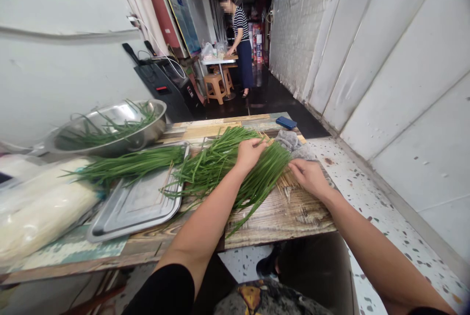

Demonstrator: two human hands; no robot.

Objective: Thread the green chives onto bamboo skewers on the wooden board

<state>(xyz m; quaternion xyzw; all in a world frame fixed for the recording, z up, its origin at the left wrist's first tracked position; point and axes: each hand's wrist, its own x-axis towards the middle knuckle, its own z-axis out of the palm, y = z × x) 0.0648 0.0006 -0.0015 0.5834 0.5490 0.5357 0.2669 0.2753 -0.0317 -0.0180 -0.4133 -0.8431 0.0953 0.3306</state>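
A loose heap of long green chives (220,163) lies across a worn wooden table (286,217). My left hand (249,152) rests on top of the heap, fingers curled round a bunch of the stalks. My right hand (310,177) presses against the cut ends of the chives at the right side of the heap, fingers bent together on them. Thin bamboo skewers (288,182) lie under the chives beside my right hand. A second bundle of chives (128,165) lies over a flat metal tray (139,207) to the left.
A steel basin (110,131) with a few chives stands at the back left. White packets (40,207) lie at the left edge. A grey cloth (288,139) and a blue phone (286,122) sit at the table's far end. A person (240,43) stands at a small table down the corridor.
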